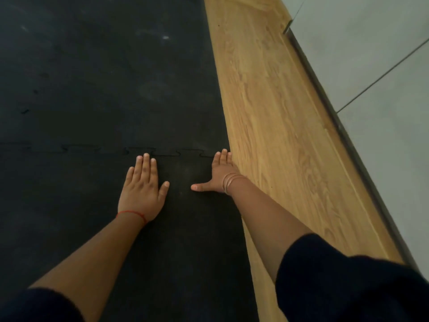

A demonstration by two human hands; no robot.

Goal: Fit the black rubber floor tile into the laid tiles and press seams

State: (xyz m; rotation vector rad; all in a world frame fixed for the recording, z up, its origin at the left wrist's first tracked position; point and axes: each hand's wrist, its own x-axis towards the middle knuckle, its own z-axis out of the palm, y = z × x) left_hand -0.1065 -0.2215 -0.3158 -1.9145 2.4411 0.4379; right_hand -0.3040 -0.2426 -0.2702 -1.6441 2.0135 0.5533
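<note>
The near black rubber tile (181, 228) lies flat on the floor under both my hands. Its far edge meets the laid tiles (104, 77) along a jigsaw seam (92, 149) that runs left to right. My left hand (142, 189) rests palm down on the near tile, fingers together, fingertips just short of the seam. My right hand (220, 173) lies flat at the tile's right edge, thumb stretched left, fingertips touching the seam. Neither hand holds anything.
A strip of wood-grain flooring (278, 135) runs along the right of the black tiles. Beyond it a dark metal trim (336, 117) borders grey floor tiles (383, 66). Faint dusty marks show on the far black tile.
</note>
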